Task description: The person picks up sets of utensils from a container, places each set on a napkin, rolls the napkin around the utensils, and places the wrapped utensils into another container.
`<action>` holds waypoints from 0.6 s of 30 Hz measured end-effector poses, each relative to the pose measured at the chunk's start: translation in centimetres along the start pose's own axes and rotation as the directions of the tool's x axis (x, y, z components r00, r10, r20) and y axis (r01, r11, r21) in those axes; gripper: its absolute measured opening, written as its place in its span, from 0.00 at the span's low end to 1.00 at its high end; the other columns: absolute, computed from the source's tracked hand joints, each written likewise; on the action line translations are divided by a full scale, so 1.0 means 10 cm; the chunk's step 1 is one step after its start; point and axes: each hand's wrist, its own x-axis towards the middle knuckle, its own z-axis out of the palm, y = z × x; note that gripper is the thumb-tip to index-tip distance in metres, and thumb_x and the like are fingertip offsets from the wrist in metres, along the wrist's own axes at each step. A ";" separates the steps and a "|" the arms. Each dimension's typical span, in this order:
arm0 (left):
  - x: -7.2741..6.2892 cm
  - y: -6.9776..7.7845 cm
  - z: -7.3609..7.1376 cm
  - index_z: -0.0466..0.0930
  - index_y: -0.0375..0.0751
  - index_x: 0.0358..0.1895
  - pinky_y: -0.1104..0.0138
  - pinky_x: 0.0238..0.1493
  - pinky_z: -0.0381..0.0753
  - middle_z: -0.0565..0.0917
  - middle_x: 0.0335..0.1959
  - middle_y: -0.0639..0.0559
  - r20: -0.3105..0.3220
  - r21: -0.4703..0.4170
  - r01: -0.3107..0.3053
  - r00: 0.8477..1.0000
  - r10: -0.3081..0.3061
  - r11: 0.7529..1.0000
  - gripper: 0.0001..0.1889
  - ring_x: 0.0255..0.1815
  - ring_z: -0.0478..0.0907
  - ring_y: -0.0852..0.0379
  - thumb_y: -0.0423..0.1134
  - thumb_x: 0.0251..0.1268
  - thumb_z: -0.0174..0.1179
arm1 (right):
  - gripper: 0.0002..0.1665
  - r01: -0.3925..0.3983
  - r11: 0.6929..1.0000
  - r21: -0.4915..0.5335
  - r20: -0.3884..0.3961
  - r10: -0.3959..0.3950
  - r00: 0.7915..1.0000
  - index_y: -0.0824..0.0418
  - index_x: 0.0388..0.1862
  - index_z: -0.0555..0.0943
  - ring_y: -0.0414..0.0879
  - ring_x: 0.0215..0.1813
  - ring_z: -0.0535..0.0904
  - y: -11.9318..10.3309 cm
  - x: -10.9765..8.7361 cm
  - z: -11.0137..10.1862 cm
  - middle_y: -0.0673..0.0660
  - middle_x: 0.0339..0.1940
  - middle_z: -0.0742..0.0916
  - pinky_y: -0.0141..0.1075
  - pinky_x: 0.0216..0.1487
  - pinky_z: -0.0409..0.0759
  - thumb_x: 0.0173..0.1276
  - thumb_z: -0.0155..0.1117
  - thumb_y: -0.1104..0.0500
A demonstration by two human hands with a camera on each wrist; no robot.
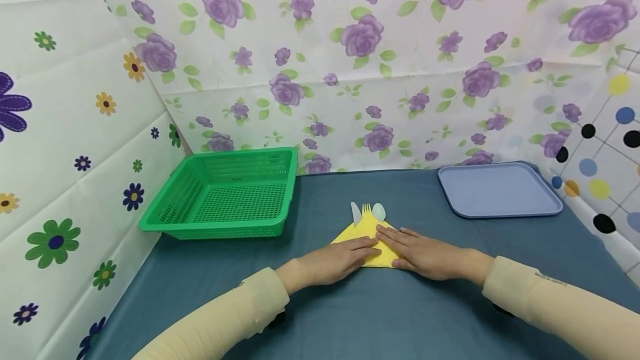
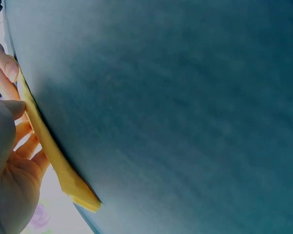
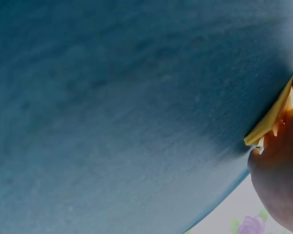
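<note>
A folded yellow napkin [image 1: 367, 228] lies on the table in the head view. Out of its far end stick the tops of a white knife [image 1: 355, 213], a yellow fork [image 1: 366, 208] and a pale spoon [image 1: 379, 211]; their lower parts are hidden by the napkin. My left hand [image 1: 332, 263] rests on the napkin's left side with fairly straight fingers. From the right, my right hand [image 1: 425, 253] lies flat on it, fingers extended. Both wrist views show the napkin's edge, a thin yellow strip [image 2: 56, 158] beside the left hand and a yellow corner [image 3: 268, 124] beside the right.
A green plastic basket [image 1: 225, 228] with perforated sides stands at the back left. At the back right lies a bluish-grey tray [image 1: 500, 188]. A dark blue cloth [image 1: 340, 326] covers the table, and flowered sheets [image 1: 310, 60] hang behind it.
</note>
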 end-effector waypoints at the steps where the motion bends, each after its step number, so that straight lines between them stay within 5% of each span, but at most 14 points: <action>1: 0.00 0.00 0.00 0.61 0.50 0.83 0.64 0.80 0.60 0.60 0.83 0.51 0.000 0.002 -0.001 1.000 0.001 1.000 0.25 0.84 0.52 0.59 0.42 0.89 0.42 | 0.41 -0.002 1.000 0.006 0.004 0.002 1.000 0.61 0.87 0.46 0.56 0.86 0.48 0.00 0.00 0.00 0.58 0.88 0.50 0.63 0.81 0.50 0.87 0.49 0.49; 8: -0.04 0.00 -0.04 0.58 0.58 0.84 0.63 0.78 0.64 0.58 0.84 0.54 0.047 0.073 -0.006 0.999 0.003 0.997 0.26 0.84 0.52 0.60 0.43 0.89 0.41 | 0.41 -0.020 0.999 0.039 0.023 0.019 1.000 0.58 0.88 0.45 0.55 0.87 0.46 0.03 0.02 0.01 0.55 0.88 0.48 0.62 0.81 0.50 0.87 0.48 0.47; 12: -0.04 0.01 -0.03 0.54 0.57 0.85 0.64 0.81 0.57 0.56 0.85 0.55 0.062 0.158 -0.081 0.995 0.072 0.984 0.27 0.84 0.51 0.60 0.46 0.89 0.41 | 0.42 -0.021 0.999 0.035 0.026 0.021 0.999 0.57 0.88 0.44 0.54 0.87 0.45 0.04 0.02 0.03 0.55 0.88 0.47 0.62 0.81 0.51 0.87 0.47 0.46; 18: -0.04 0.00 0.00 0.46 0.53 0.86 0.60 0.84 0.47 0.48 0.86 0.55 0.102 0.141 -0.138 0.987 0.124 0.980 0.31 0.86 0.43 0.56 0.54 0.89 0.37 | 0.42 -0.011 1.000 0.025 0.016 0.011 1.000 0.59 0.88 0.44 0.55 0.87 0.45 0.03 0.01 0.02 0.57 0.88 0.48 0.61 0.81 0.52 0.87 0.48 0.47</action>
